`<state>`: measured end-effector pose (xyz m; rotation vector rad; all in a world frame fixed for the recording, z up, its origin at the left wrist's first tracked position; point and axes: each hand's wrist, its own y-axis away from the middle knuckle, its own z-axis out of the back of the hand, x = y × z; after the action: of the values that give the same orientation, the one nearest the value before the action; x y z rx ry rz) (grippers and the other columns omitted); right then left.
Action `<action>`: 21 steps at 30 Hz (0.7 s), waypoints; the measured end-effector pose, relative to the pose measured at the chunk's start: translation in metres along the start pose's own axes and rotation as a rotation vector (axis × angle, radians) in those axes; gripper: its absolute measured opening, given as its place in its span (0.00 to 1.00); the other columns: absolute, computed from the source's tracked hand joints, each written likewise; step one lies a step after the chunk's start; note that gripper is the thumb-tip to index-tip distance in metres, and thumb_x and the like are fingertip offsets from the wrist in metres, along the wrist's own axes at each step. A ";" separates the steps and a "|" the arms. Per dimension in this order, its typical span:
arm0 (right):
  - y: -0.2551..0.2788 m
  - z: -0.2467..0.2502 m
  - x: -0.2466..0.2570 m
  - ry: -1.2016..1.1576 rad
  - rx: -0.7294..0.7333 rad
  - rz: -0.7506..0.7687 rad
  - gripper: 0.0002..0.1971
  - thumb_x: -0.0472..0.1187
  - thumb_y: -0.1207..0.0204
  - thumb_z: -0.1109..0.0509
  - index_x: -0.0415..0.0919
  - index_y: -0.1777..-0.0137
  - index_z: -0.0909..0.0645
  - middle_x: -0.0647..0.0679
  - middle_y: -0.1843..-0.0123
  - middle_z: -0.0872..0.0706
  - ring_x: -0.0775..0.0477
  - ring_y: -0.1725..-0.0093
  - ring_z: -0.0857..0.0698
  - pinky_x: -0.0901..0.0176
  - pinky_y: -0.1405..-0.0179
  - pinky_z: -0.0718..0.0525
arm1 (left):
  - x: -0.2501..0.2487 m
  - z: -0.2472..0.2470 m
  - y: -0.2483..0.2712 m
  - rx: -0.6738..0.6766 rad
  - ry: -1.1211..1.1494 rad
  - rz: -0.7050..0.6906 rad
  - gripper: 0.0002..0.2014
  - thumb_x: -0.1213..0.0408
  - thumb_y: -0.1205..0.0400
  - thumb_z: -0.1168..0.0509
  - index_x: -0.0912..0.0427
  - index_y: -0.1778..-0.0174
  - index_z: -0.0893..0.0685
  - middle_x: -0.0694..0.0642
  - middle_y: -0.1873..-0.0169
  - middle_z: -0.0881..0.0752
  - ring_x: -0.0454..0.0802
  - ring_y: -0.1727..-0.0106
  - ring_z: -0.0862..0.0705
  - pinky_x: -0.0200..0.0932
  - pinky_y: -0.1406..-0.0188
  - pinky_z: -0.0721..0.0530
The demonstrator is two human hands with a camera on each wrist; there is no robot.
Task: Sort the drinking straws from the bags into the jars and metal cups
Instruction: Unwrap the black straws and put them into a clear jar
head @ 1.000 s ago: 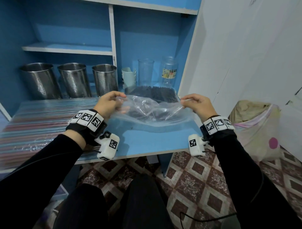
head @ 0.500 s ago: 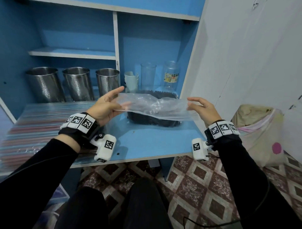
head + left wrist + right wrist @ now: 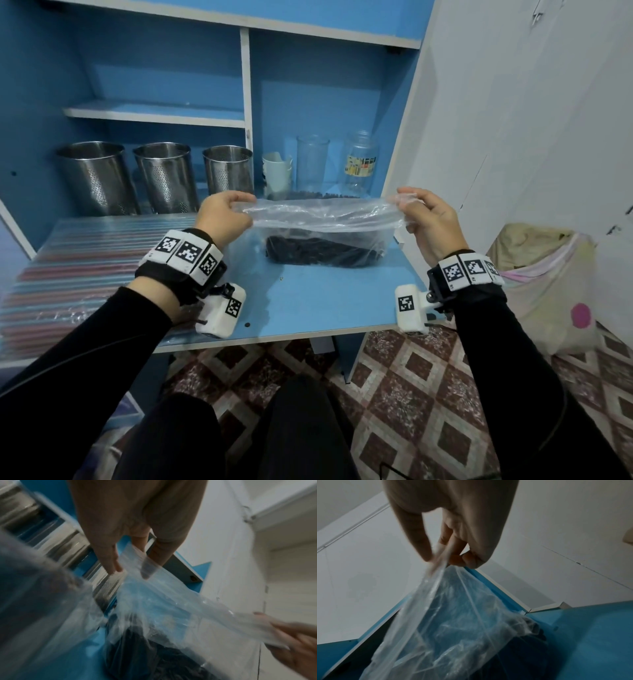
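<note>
Desk (image 3: 325,308) layout unchanged: three metal cups (image 3: 164,178) and two glass jars (image 3: 313,162) at the back, all without straws. Clear bag (image 3: 325,219) has gone from slack and crumpled a second ago to lifted and pulled taut by its top edge; black straws (image 3: 318,251) have slid to the bottom, which rests on the desk. Left hand (image 3: 224,214) and right hand (image 3: 428,219) each pinch one end of the mouth, fingers clamped on plastic. Likely means the mouth is about to be opened; nothing sorted yet.
</note>
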<state>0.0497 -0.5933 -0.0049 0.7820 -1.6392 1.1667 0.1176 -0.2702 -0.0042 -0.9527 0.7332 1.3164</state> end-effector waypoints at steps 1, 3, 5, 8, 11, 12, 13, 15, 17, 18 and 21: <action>0.000 -0.003 0.001 0.005 -0.025 0.003 0.07 0.37 0.30 0.24 0.45 0.53 0.11 0.42 0.52 0.12 0.53 0.64 0.23 0.67 0.71 0.27 | -0.004 -0.001 0.003 -0.032 -0.087 -0.053 0.22 0.76 0.24 0.32 0.50 0.37 0.16 0.58 0.40 0.21 0.51 0.46 0.19 0.39 0.44 0.18; -0.001 -0.007 0.003 -0.011 -0.058 0.007 0.07 0.35 0.33 0.24 0.42 0.55 0.12 0.38 0.50 0.13 0.50 0.63 0.22 0.67 0.71 0.25 | -0.014 -0.006 0.013 -0.085 -0.146 -0.225 0.23 0.72 0.25 0.30 0.47 0.36 0.17 0.54 0.37 0.28 0.51 0.35 0.25 0.40 0.30 0.29; -0.002 -0.010 0.005 -0.009 -0.075 0.001 0.05 0.31 0.30 0.25 0.39 0.55 0.13 0.37 0.48 0.13 0.49 0.63 0.22 0.67 0.71 0.24 | -0.023 -0.015 0.023 -0.044 -0.144 -0.435 0.18 0.65 0.23 0.27 0.47 0.38 0.15 0.50 0.39 0.27 0.46 0.36 0.26 0.37 0.31 0.34; -0.005 -0.012 0.007 -0.008 -0.092 -0.025 0.05 0.27 0.26 0.27 0.37 0.57 0.13 0.42 0.50 0.12 0.51 0.65 0.21 0.68 0.71 0.22 | -0.030 -0.032 0.034 0.030 -0.305 -0.672 0.16 0.53 0.22 0.27 0.47 0.38 0.13 0.50 0.39 0.20 0.45 0.36 0.23 0.39 0.33 0.30; -0.003 -0.014 0.012 -0.024 -0.080 -0.037 0.03 0.29 0.28 0.26 0.37 0.58 0.13 0.44 0.55 0.11 0.51 0.65 0.22 0.68 0.70 0.22 | -0.034 -0.049 0.037 0.082 -0.387 -0.735 0.17 0.50 0.21 0.29 0.45 0.36 0.15 0.50 0.39 0.18 0.49 0.37 0.20 0.48 0.36 0.23; -0.002 -0.014 0.013 -0.025 -0.072 -0.038 0.03 0.30 0.29 0.25 0.37 0.58 0.13 0.45 0.57 0.11 0.51 0.65 0.22 0.68 0.70 0.22 | -0.036 -0.053 0.037 0.096 -0.385 -0.733 0.16 0.50 0.20 0.30 0.44 0.36 0.15 0.49 0.40 0.18 0.49 0.38 0.20 0.48 0.37 0.22; -0.001 -0.015 0.014 -0.022 -0.063 -0.036 0.03 0.30 0.29 0.26 0.37 0.59 0.12 0.45 0.58 0.11 0.51 0.65 0.22 0.68 0.69 0.22 | -0.037 -0.057 0.036 0.103 -0.377 -0.732 0.14 0.51 0.19 0.30 0.44 0.38 0.14 0.49 0.42 0.18 0.48 0.39 0.20 0.49 0.39 0.22; 0.002 -0.018 0.016 -0.015 -0.054 -0.030 0.05 0.31 0.25 0.29 0.37 0.60 0.12 0.44 0.58 0.10 0.50 0.64 0.22 0.66 0.68 0.23 | -0.038 -0.062 0.032 0.100 -0.347 -0.735 0.10 0.54 0.18 0.31 0.46 0.42 0.12 0.49 0.46 0.18 0.49 0.42 0.20 0.48 0.40 0.21; 0.003 -0.020 0.017 -0.055 -0.068 -0.061 0.12 0.38 0.16 0.37 0.36 0.56 0.13 0.42 0.60 0.11 0.51 0.66 0.21 0.65 0.68 0.23 | -0.040 -0.064 0.028 0.097 -0.285 -0.736 0.07 0.57 0.18 0.30 0.51 0.46 0.10 0.49 0.50 0.18 0.49 0.45 0.20 0.46 0.42 0.22; 0.003 -0.021 0.018 -0.077 -0.086 -0.088 0.17 0.41 0.13 0.42 0.34 0.52 0.14 0.41 0.61 0.12 0.51 0.68 0.21 0.65 0.69 0.23 | -0.040 -0.064 0.026 0.095 -0.255 -0.734 0.07 0.59 0.18 0.30 0.53 0.48 0.09 0.49 0.52 0.18 0.49 0.46 0.19 0.44 0.43 0.22; 0.002 -0.020 0.020 -0.051 -0.145 -0.119 0.22 0.47 0.10 0.51 0.33 0.46 0.18 0.40 0.61 0.12 0.52 0.71 0.20 0.66 0.71 0.23 | -0.044 -0.063 0.018 0.047 -0.211 -0.711 0.05 0.63 0.18 0.30 0.58 0.51 0.10 0.53 0.53 0.15 0.48 0.51 0.20 0.41 0.45 0.23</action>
<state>0.0472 -0.5731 0.0147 0.8100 -1.6754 0.9405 0.0989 -0.3464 0.0040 -0.9020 0.2172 0.7485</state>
